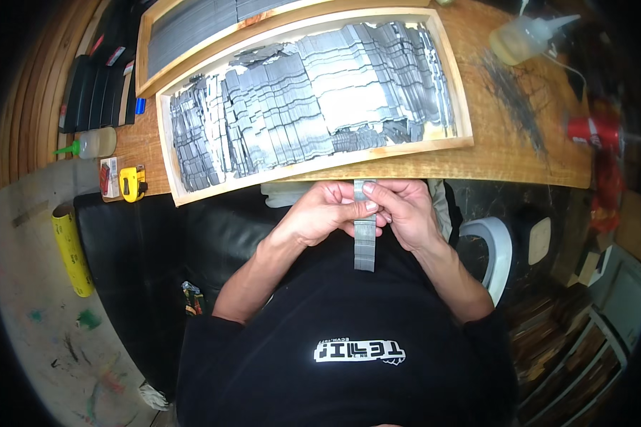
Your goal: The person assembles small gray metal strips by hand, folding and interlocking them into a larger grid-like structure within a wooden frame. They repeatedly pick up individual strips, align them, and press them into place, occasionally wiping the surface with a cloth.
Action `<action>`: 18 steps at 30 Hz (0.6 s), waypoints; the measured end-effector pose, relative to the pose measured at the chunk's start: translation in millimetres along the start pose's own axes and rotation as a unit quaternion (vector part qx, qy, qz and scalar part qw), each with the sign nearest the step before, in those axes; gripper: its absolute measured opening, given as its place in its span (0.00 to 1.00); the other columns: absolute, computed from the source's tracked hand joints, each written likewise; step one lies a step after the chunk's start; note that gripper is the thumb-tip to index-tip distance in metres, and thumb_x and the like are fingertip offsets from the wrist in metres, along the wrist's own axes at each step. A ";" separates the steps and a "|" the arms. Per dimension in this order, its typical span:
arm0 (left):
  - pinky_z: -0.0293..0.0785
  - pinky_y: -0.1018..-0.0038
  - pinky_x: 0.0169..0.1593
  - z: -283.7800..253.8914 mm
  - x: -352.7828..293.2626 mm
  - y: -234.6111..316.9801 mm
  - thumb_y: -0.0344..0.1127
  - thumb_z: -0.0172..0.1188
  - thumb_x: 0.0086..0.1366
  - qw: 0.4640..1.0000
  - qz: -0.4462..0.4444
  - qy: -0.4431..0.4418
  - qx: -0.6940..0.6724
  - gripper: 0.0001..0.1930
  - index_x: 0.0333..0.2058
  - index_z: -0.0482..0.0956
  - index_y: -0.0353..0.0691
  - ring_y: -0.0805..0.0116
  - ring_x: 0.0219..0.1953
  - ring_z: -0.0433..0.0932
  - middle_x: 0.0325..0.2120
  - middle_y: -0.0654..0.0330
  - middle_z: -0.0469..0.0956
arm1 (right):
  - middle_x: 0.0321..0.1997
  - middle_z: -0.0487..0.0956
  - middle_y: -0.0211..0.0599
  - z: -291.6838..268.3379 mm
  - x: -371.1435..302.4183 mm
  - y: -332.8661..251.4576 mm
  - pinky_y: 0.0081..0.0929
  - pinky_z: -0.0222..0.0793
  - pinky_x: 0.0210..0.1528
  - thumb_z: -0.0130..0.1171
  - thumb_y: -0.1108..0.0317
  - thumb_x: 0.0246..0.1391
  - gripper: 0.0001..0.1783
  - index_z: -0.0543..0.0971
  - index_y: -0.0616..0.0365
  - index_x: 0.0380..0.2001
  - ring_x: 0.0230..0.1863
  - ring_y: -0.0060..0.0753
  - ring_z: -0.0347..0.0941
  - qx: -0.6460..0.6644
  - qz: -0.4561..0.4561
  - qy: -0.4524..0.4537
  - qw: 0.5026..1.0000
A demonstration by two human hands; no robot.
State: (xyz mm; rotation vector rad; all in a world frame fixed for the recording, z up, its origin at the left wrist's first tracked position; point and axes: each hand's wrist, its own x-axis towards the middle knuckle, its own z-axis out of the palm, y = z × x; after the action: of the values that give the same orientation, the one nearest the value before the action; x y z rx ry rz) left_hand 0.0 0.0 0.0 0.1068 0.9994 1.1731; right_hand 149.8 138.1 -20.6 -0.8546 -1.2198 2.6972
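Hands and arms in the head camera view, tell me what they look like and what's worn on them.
The left hand and right hand are bare: no gloves or rings that I can see. The left forearm and right forearm are uncovered too, without watch or cable. The short black sleeves belong to a black T-shirt with a white print.

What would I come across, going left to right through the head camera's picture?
Yellow tube → small yellow tool → the person's left hand → gray strip held between both hands → right hand → bottle of amber liquid → red can.
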 end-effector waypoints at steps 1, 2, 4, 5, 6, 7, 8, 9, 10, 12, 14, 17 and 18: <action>0.86 0.74 0.44 0.0 -1.7 -0.8 0.30 0.64 0.74 1.000 0.005 0.012 0.015 0.09 0.48 0.87 0.32 0.62 0.40 0.90 0.39 0.54 0.90 | 0.29 0.83 0.30 5.9 -1.5 -1.5 0.17 0.69 0.25 0.65 0.69 0.68 0.08 0.90 0.56 0.46 0.22 0.15 0.72 -0.004 0.005 0.014 1.000; 0.86 0.75 0.43 0.1 -3.8 -1.9 0.29 0.64 0.74 0.999 0.010 0.025 0.029 0.09 0.47 0.87 0.31 0.63 0.38 0.90 0.38 0.55 0.90 | 0.29 0.82 0.29 10.8 -3.4 -3.7 0.17 0.68 0.25 0.66 0.70 0.68 0.08 0.90 0.57 0.45 0.21 0.15 0.71 -0.008 0.011 0.027 1.000; 0.82 0.78 0.40 -0.5 1.7 -11.4 0.27 0.66 0.72 0.990 0.127 -0.004 0.055 0.07 0.45 0.88 0.30 0.73 0.36 0.86 0.37 0.58 0.89 | 0.28 0.81 0.29 12.8 -9.0 -12.8 0.17 0.67 0.26 0.69 0.72 0.64 0.07 0.90 0.60 0.43 0.23 0.14 0.72 -0.161 -0.080 0.029 0.983; 0.81 0.79 0.39 -0.5 2.9 -15.3 0.26 0.67 0.72 0.980 0.184 -0.017 0.067 0.06 0.43 0.88 0.30 0.77 0.35 0.84 0.36 0.60 0.89 | 0.28 0.80 0.28 14.7 -13.2 -17.9 0.18 0.66 0.26 0.70 0.73 0.63 0.07 0.90 0.62 0.42 0.24 0.14 0.72 -0.235 -0.124 0.030 0.964; 0.77 0.80 0.38 -3.6 -6.6 -11.3 0.25 0.68 0.70 0.958 0.182 0.029 0.221 0.05 0.41 0.88 0.29 0.83 0.34 0.78 0.32 0.63 0.87 | 0.29 0.80 0.29 21.0 -19.1 -22.8 0.20 0.67 0.27 0.74 0.75 0.57 0.07 0.90 0.64 0.40 0.27 0.16 0.74 -0.305 -0.171 0.047 0.936; 0.70 0.78 0.32 4.5 -12.2 -13.5 0.32 0.68 0.72 0.945 0.205 0.071 0.246 0.08 0.42 0.90 0.33 0.86 0.29 0.70 0.24 0.68 0.83 | 0.29 0.80 0.30 24.9 -23.6 -25.9 0.20 0.67 0.28 0.74 0.75 0.56 0.08 0.90 0.63 0.40 0.28 0.17 0.75 -0.319 -0.194 0.040 0.927; 0.70 0.78 0.31 6.4 -20.5 -9.1 0.32 0.69 0.71 0.933 0.193 0.078 0.294 0.08 0.42 0.90 0.34 0.85 0.27 0.70 0.23 0.65 0.83 | 0.30 0.81 0.30 28.3 -27.4 -28.3 0.20 0.68 0.28 0.75 0.75 0.56 0.08 0.90 0.62 0.40 0.28 0.18 0.75 -0.333 -0.218 0.033 0.917; 0.70 0.77 0.30 8.9 -27.2 -4.6 0.33 0.70 0.71 0.919 0.182 0.085 0.340 0.08 0.43 0.89 0.35 0.84 0.25 0.70 0.22 0.62 0.84 | 0.30 0.81 0.31 30.8 -30.5 -31.7 0.21 0.69 0.29 0.75 0.76 0.55 0.09 0.90 0.61 0.40 0.29 0.19 0.76 -0.350 -0.241 0.025 0.905; 0.71 0.77 0.30 9.4 -29.6 -6.7 0.32 0.70 0.70 0.909 0.206 0.083 0.352 0.08 0.43 0.89 0.35 0.82 0.24 0.72 0.22 0.59 0.84 | 0.31 0.82 0.32 33.9 -32.4 -35.3 0.21 0.70 0.30 0.77 0.76 0.53 0.09 0.90 0.61 0.38 0.29 0.22 0.77 -0.375 -0.267 0.018 0.888; 0.72 0.75 0.29 10.1 -33.6 -10.0 0.32 0.71 0.68 0.888 0.255 0.080 0.375 0.08 0.43 0.89 0.36 0.76 0.21 0.76 0.23 0.53 0.84 | 0.31 0.82 0.32 33.8 -35.0 -36.7 0.21 0.71 0.30 0.77 0.76 0.52 0.08 0.90 0.61 0.37 0.30 0.22 0.77 -0.364 -0.265 -0.002 0.893; 0.74 0.73 0.29 11.0 -35.5 -12.0 0.31 0.71 0.67 0.882 0.280 0.076 0.371 0.08 0.43 0.89 0.36 0.67 0.22 0.81 0.25 0.50 0.85 | 0.31 0.82 0.32 33.5 -35.4 -35.5 0.20 0.71 0.30 0.78 0.77 0.51 0.07 0.89 0.62 0.34 0.30 0.21 0.78 -0.351 -0.264 -0.018 0.898; 0.77 0.71 0.31 12.6 -37.3 -10.6 0.29 0.71 0.66 0.883 0.277 0.071 0.371 0.08 0.43 0.89 0.36 0.56 0.26 0.86 0.28 0.47 0.86 | 0.31 0.82 0.32 31.7 -35.2 -35.5 0.20 0.71 0.29 0.78 0.77 0.50 0.07 0.89 0.62 0.33 0.29 0.21 0.77 -0.351 -0.263 -0.029 0.898; 0.77 0.71 0.31 13.5 -37.4 -11.4 0.29 0.71 0.65 0.882 0.281 0.074 0.370 0.08 0.43 0.89 0.36 0.55 0.26 0.86 0.28 0.48 0.86 | 0.31 0.82 0.32 31.6 -35.1 -36.0 0.20 0.71 0.29 0.78 0.77 0.50 0.07 0.88 0.62 0.32 0.29 0.21 0.77 -0.352 -0.261 -0.030 0.898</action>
State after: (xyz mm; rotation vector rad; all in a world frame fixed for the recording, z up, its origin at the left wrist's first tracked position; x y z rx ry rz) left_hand 16.5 -29.5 24.0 0.9868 1.5807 1.2600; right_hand 157.3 131.8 38.0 -0.3745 -2.1218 1.8642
